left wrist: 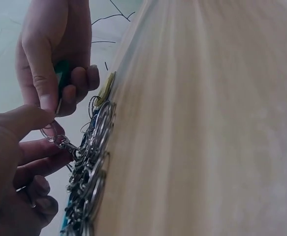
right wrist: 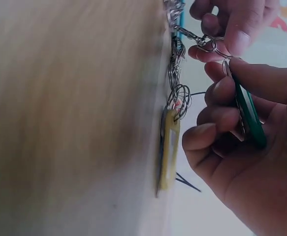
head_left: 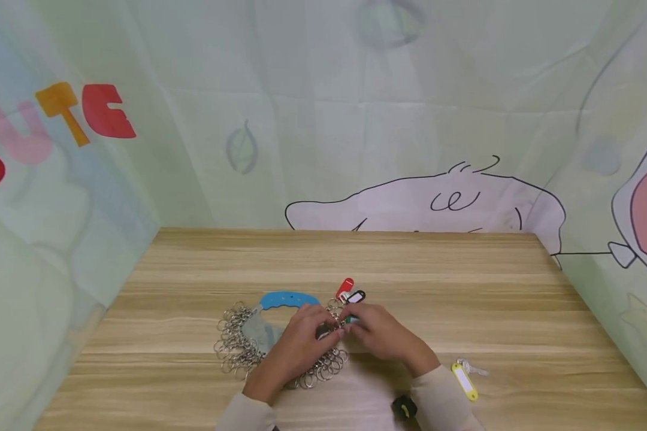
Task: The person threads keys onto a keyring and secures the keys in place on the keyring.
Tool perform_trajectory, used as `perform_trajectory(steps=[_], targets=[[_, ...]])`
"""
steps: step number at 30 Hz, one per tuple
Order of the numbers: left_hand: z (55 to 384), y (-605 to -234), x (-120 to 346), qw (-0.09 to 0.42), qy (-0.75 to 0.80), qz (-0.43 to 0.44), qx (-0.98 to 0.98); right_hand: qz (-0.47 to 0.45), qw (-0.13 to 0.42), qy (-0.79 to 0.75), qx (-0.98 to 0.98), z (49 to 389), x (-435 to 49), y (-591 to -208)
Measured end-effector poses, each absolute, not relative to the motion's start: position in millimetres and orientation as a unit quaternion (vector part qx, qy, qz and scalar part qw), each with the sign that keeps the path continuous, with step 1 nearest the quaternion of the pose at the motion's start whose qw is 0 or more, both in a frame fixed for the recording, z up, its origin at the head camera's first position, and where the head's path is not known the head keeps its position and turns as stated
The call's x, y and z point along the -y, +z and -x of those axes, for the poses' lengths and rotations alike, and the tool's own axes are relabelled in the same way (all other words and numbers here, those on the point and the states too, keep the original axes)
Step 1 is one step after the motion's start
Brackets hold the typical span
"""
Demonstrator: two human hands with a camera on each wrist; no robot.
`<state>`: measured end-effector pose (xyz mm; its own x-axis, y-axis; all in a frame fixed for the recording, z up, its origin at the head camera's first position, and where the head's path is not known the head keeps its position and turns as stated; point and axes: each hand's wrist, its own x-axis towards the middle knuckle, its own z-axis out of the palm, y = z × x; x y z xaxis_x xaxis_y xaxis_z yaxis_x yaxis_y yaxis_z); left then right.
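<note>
A key holder with a blue handle (head_left: 288, 299) lies flat on the table, many metal rings (head_left: 230, 344) hanging round its grey plate (head_left: 256, 331). Over its right side, my left hand (head_left: 301, 340) pinches a split ring (right wrist: 213, 45), which joins a small swivel clasp (right wrist: 190, 34) on the holder. My right hand (head_left: 383, 333) holds a green key tag (right wrist: 250, 117) between thumb and curled fingers. The tag's end meets the split ring at the fingertips; whether they are linked I cannot tell. Part of the holder is hidden under my left hand.
Just beyond my hands lie a red key tag (head_left: 346, 287) and a black-rimmed tag (head_left: 357, 297). A yellow key tag (head_left: 465, 382) with a key (head_left: 473, 368) rests right of my right forearm. Beside that sleeve sits a small black object (head_left: 404, 408). A printed cloth (head_left: 323, 120) hangs behind the table.
</note>
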<state>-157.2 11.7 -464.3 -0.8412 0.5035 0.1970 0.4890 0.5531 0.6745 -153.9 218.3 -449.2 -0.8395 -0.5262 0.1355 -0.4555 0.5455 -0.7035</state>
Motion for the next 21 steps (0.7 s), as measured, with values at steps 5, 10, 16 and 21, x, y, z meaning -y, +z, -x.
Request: perform_trajectory(steps=[5,10,16,21], targets=[[157.2,-463.7,-11.6,0.013,0.386,-0.274,-0.881,0.241,0.083,-0.473,-0.843,153.9,-222.0,-451.7],[156.9,-463.3,-11.0,0.01,0.389,-0.274,-0.879,0.217,0.106,-0.518,-0.82,154.2,-221.4,-450.8],[156.8,-463.9,-9.6,0.021,0.388,-0.273,-0.88,0.194,0.115,-0.545,-0.807,151.4,-217.0,-443.2],[156.2,-464.4,-9.0,0.025,0.388,-0.278,-0.878,0.194,0.11,-0.533,-0.816,154.3,-218.4,-449.5]])
